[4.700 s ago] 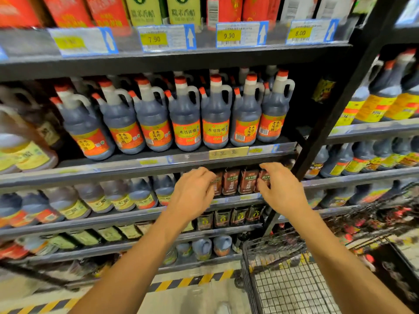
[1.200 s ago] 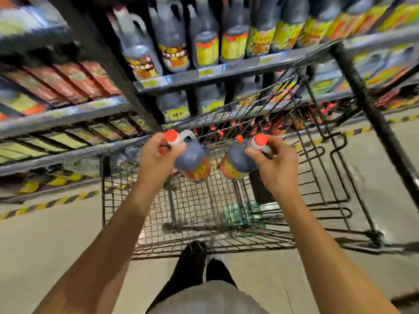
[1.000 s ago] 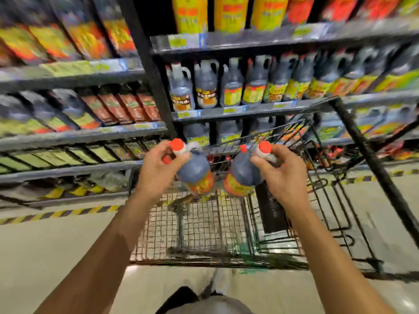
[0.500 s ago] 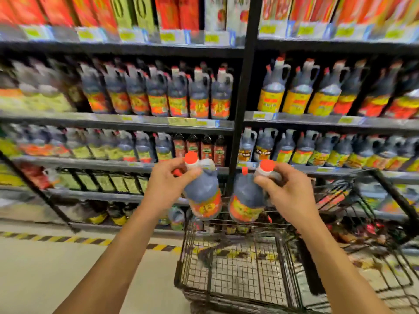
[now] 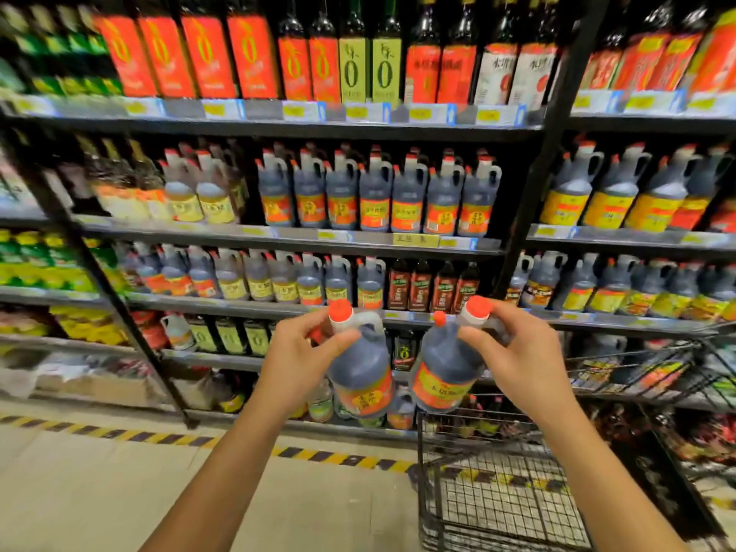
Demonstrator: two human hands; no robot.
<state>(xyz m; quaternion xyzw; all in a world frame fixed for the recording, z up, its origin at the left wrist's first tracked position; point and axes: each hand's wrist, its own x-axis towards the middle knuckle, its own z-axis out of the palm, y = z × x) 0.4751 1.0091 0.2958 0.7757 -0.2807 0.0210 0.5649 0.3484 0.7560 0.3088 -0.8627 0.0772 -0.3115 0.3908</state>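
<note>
Now our left hand grips one dark red-capped jug by the neck and our right hand grips a second jug, side by side in mid-air. Both seem picked; setting them in the wire cart remains. The labels blur, and the cart is cut off below.

Bright, even shop light from overhead, colours saturated. Wide-angle bend curves the shelves at the edges. Motion blur smears labels left and far right; centre sharper. Soft glare on the floor, shelf recesses dark.
</note>
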